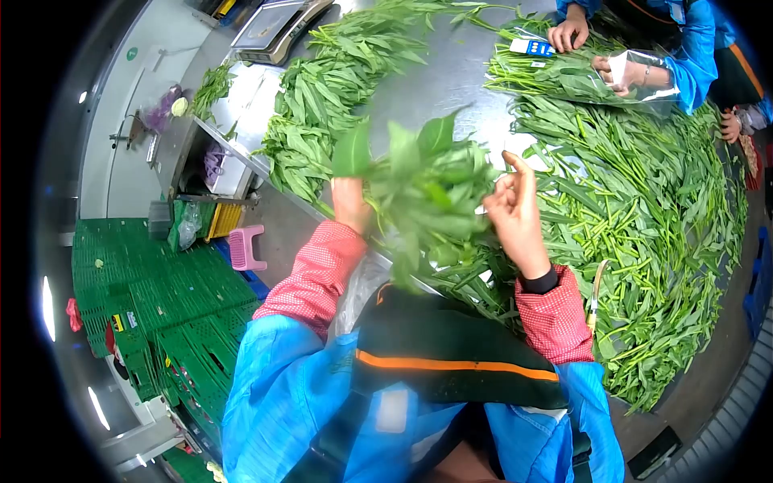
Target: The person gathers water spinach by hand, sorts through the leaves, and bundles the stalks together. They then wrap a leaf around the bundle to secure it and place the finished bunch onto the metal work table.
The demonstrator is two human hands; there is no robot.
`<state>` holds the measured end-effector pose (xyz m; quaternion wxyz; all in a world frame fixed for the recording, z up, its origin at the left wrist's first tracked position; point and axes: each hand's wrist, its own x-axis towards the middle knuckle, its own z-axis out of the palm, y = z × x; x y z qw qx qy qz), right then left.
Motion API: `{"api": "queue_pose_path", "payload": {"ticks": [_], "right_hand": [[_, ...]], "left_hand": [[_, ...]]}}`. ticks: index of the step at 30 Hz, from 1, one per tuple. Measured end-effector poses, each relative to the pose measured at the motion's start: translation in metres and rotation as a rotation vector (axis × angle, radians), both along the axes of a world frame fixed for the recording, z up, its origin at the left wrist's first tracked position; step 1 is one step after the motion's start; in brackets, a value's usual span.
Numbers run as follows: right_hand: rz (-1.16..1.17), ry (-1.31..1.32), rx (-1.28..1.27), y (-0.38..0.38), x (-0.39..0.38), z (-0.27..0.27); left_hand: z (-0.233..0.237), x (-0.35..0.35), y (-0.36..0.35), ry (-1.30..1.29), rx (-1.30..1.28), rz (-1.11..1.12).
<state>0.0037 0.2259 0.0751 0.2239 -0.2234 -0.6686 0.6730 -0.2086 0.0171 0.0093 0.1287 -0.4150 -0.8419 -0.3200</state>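
My left hand (pixel 349 200) is around a leafy bunch of water spinach (pixel 431 193), raised in front of my apron and blurred by motion; the leaves cover most of its fingers. At the right side of the bunch is my right hand (pixel 515 213), its index finger stretched up and the other fingers partly curled, with nothing plainly held. Beside my right sleeve, a large heap of loose water spinach (pixel 636 233) spreads over the metal table (pixel 419 92). Another row of water spinach (pixel 314 121) lies along the table's left edge.
A co-worker's hands (pixel 568 34) handle a clear bag of greens (pixel 644 76) at the top right. A weighing scale (pixel 270 28) stands at the far left. A curved-blade sickle (pixel 597 294) lies on the heap. Green crates (pixel 153 274) and a pink stool (pixel 246 247) are on the floor.
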Motion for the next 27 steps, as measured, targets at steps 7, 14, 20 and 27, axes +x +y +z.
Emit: {"api": "queue_pose_path", "payload": {"ticks": [7,14,20,27], "right_hand": [[0.165,0.208,0.984,-0.048,-0.002,-0.001],[0.274,0.319,1.235,-0.073,-0.004,0.007],[0.313,0.395,1.216,-0.086,-0.018,0.009],[0.319,0.369,1.209,-0.092,-0.037,0.009]], "left_hand": [[-0.041,-0.002,0.007,-0.313,0.266,-0.086],[-0.021,0.024,0.031,-1.016,0.406,-0.174],[-0.015,0.023,0.024,-1.162,0.409,-0.17],[-0.015,0.003,0.015,-1.239,0.412,-0.175]]}}
